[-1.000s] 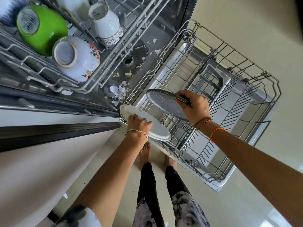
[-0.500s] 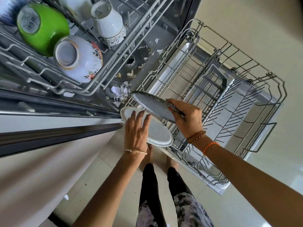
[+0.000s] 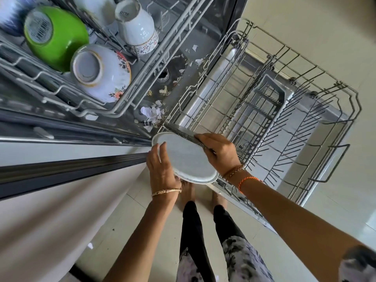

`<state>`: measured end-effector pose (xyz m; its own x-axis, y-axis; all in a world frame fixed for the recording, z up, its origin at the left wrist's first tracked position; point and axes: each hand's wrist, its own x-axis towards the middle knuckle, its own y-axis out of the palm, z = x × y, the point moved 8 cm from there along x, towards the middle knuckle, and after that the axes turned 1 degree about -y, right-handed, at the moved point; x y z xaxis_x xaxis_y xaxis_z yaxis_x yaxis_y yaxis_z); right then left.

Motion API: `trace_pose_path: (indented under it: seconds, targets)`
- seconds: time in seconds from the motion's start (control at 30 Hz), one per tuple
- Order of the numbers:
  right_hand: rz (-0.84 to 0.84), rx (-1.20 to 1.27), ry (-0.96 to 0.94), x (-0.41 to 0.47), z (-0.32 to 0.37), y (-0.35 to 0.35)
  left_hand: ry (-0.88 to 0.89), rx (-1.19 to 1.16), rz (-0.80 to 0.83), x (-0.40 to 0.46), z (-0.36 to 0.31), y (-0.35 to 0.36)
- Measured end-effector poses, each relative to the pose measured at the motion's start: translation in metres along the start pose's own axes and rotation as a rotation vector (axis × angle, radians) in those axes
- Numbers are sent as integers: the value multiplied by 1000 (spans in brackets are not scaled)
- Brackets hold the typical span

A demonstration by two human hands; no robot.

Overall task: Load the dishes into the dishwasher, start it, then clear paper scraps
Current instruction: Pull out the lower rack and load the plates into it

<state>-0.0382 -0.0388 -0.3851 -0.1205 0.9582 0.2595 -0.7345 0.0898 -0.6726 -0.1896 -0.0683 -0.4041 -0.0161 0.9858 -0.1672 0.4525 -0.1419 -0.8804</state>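
While both hands grip plates, left hand (image 3: 160,169) white plate (image 3: 189,159), right hand (image 3: 220,153) grey plate (image 3: 179,131)

one view only, head-worn wide-angle, so no shared overlap. looks steeply down past the person's own legs (image 3: 195,237) and feet to the floor (image 3: 317,27). strong barrel distortion, straight edges bow. close range: both forearms enter from the bottom, left hand (image 3: 161,169) and right hand (image 3: 220,152) sit just below frame centre. upper rack (image 3: 61,92) fills the upper left, very near the lens. pulled-out lower rack (image 3: 305,123) takes the centre right, farther below.
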Motion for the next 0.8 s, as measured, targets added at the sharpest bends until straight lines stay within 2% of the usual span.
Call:
trace_pose_path:
  seconds: [0.03,0.1,0.2,0.3,0.4,0.47,0.53,0.67,0.8]
  targets:
    - [64,0,23,-3,-4,10,-19,-50,-19,-1,4,-2]
    - [243,-17,185,-12,-23,37,-87,-178,-60,-4,14,-6]
    - [472,-85,443,-28,-51,58,-316,-362,-24,-9,34,-2]
    - [615,-130,482,-30,-59,61,-423,-440,34,-11,42,6]
    - [766,-192,461,-33,-56,66,-399,-471,80,-9,38,14]
    - [837,-212,462,-39,-52,71,-401,-492,53,-9,34,14]
    - [821,-180,487,-44,-47,72,-418,-506,15,-11,33,12]
    - [579,78,582,-48,-49,56,-424,-497,-15,-15,29,10]
    - [465,92,516,-64,-53,37,-427,-511,-39,-22,29,11]
